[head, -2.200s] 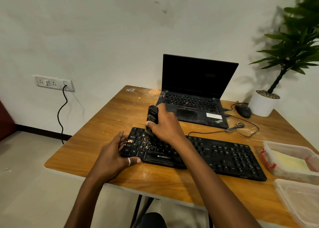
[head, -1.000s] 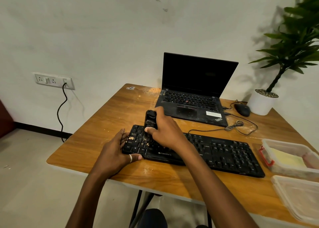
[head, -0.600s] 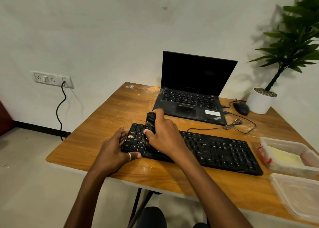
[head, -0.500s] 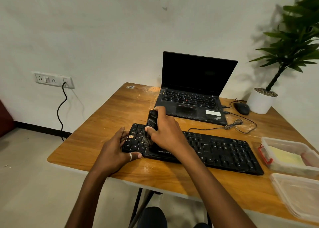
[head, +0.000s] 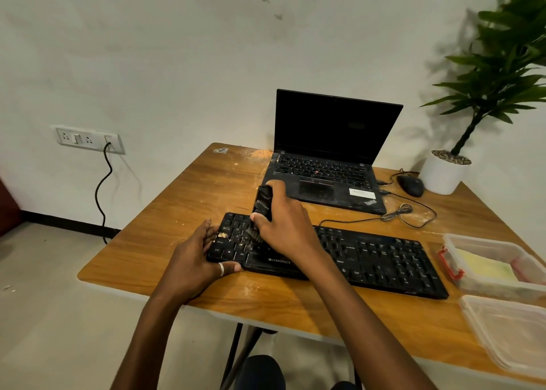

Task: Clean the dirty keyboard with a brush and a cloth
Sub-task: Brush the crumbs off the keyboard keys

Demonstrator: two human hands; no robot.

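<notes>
Two hands: both mine, both at the left end of the keyboard [head: 369, 259].
Right hand [head: 285, 227]: curled round the brush [head: 263, 202], thumb on its left side, forefinger over its top.
Brush: black and nearly upright, with its bristles down on the left keys.
Left hand [head: 192, 259]: fairly straight and gripping nothing. The fingers lie against the keyboard's left edge and the thumb presses along its near edge. A ring [head: 221, 269] sits on the thumb.
Keyboard: black and long, lying across the near middle of the table [head: 177, 209], its right end a little nearer than its left.
Dirt: pale crumbs [head: 222, 235] on the leftmost keys, just beside my left fingertips, and more specks round the bristles. Dusty smears mark the wood near me and at the laptop's far-left corner.
Cloth [head: 484, 267]: yellow, inside a clear tub [head: 455, 242] at the right edge, well apart from both hands. I cannot make out its texture.
Tub: it has a red clasp on its left end.
Lid [head: 511, 333]: clear plastic, just near of the tub; lid or second tub, I cannot tell.
Laptop [head: 331, 159]: open with a dark screen, far of the keyboard, just beyond the brush.
Mouse [head: 410, 185]: black, right of the laptop.
Cord [head: 396, 214]: coiled between laptop and keyboard.
Pot [head: 443, 177]: white, holding a green plant, at the far right corner.
Socket [head: 88, 138]: on the left wall, with a black lead [head: 102, 188] hanging from it.
</notes>
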